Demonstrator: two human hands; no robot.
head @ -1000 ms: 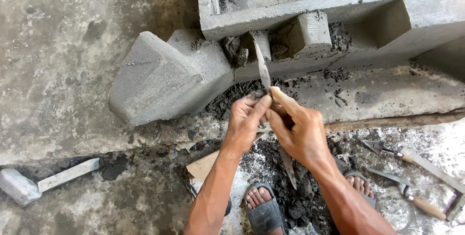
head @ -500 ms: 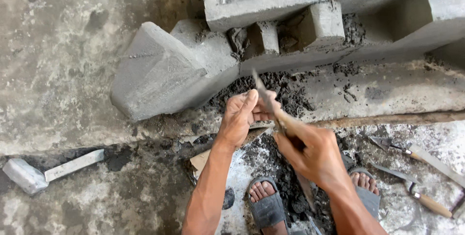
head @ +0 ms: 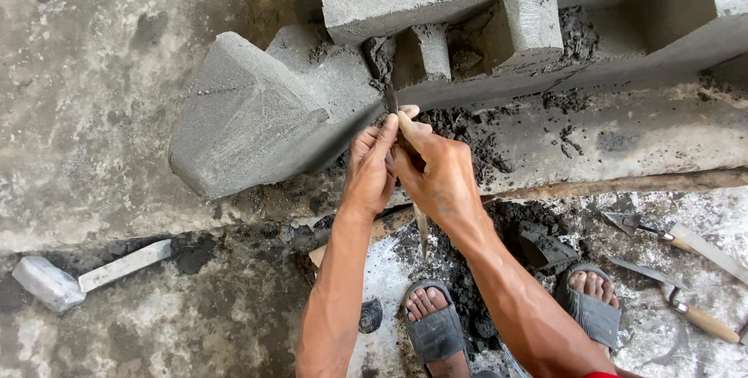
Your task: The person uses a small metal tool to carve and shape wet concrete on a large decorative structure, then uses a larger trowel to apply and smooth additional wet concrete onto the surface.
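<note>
I see both hands have closed together again: the left hand (head: 372,166) and right hand (head: 436,175) now clamp one thin blade (head: 392,105), its tip back at the wet cement moulding (head: 265,113), probably trimming the recess edge.

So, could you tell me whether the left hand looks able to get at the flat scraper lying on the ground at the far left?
Probably yes. The left hand is on the thin blade, but bare ground lies between it and the scraper.
</note>
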